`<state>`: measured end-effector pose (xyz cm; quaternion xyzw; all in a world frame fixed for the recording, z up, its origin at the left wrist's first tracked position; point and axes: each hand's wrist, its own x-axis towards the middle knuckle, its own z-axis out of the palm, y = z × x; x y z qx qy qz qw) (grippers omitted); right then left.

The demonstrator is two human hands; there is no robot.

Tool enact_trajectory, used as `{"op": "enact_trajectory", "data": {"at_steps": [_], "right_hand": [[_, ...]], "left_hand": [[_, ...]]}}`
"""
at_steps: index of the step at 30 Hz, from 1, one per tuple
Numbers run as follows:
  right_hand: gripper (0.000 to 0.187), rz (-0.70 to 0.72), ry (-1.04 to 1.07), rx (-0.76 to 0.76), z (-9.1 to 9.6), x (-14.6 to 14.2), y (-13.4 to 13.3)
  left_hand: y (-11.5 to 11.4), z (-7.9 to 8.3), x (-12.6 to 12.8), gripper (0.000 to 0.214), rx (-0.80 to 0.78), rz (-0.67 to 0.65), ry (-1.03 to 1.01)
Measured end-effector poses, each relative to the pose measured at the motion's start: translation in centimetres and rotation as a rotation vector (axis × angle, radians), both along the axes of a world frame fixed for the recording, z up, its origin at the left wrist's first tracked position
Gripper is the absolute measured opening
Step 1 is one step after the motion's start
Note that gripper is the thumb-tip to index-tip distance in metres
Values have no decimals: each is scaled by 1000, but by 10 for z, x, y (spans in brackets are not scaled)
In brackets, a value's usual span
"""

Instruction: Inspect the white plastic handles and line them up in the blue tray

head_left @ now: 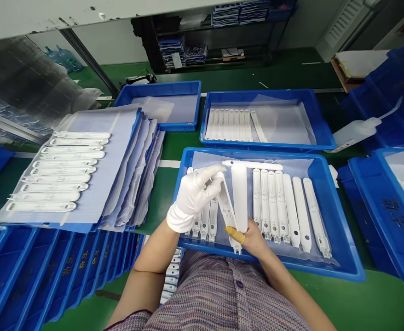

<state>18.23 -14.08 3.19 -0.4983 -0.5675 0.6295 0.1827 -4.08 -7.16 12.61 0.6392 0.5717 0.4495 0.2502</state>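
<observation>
My left hand [197, 195], in a white glove, pinches the upper end of a slim white plastic housing [226, 207] whose inner side shows. Bare but for a yellow finger cot, my right hand [252, 239] grips that housing's lower part together with a flat, smooth white plastic cover [239, 193]. The two pieces stand apart at the top, side by side. Both hands are above a blue tray [340, 230] lined with a milky sheet. Similar white housings [274, 202] lie in it in rows, and one white piece [253, 165] rests crosswise at the back.
Behind stands a second blue tray [257, 146] with white pieces; another blue tray [126, 94] holds film. At left, several white pieces [60, 170] lie on stacked sheets. A squeeze bottle [355, 133] and blue bins [371, 207] stand at right, more bins [67, 262] at lower left.
</observation>
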Motion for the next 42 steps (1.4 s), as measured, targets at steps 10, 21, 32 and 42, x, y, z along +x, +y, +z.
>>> {"op": "enact_trajectory", "data": {"at_steps": [10, 21, 32, 42], "right_hand": [[48, 20, 67, -122, 3, 1, 4], [51, 66, 132, -176, 7, 1, 10], [50, 48, 174, -197, 6, -2, 12], [55, -36, 221, -181, 10, -11, 20]], "left_hand": [[-1, -5, -1, 36, 73, 33, 138], [-3, -1, -4, 35, -45, -34, -29], [-7, -2, -5, 38, -181, -3, -228], [-29, -32, 36, 34, -489, -151, -697]]}}
